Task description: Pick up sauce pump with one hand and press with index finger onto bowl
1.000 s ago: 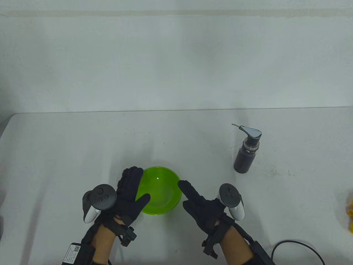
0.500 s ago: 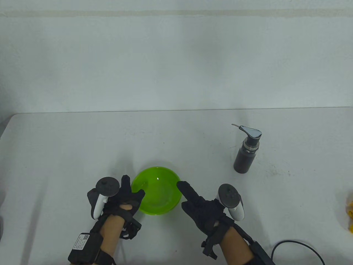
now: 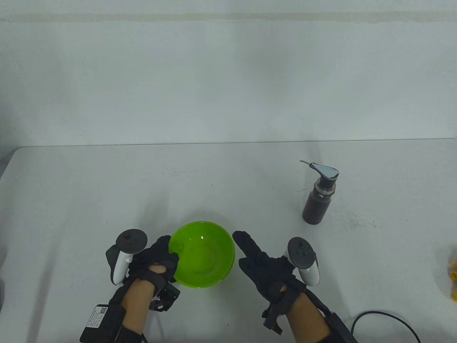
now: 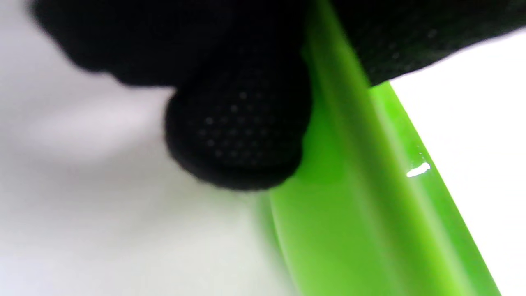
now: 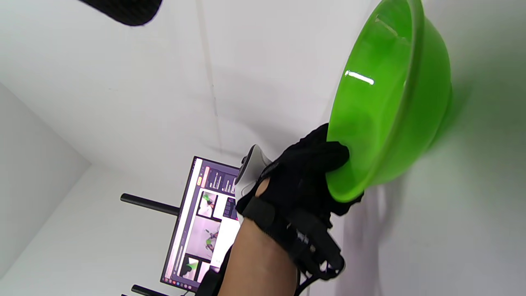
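A green bowl [image 3: 203, 255] sits near the table's front middle. My left hand [image 3: 157, 259] grips its left rim, thumb inside and fingers outside; the left wrist view shows a gloved fingertip [image 4: 238, 131] against the bowl wall [image 4: 370, 205], and the right wrist view shows the same grip [image 5: 320, 172] on the bowl [image 5: 390, 111]. The dark sauce pump bottle [image 3: 319, 194] with a silver pump head stands upright at the right, untouched. My right hand [image 3: 264, 264] holds nothing, just right of the bowl with one finger extended, well short of the bottle.
A black cable [image 3: 389, 319] lies at the front right. A yellow object [image 3: 452, 275] sits at the table's right edge. A monitor [image 5: 201, 222] shows beyond the table in the right wrist view.
My left hand moved from over the bowl's left side down to its rim and closed around it. The bowl shifted slightly. My right hand barely moved.
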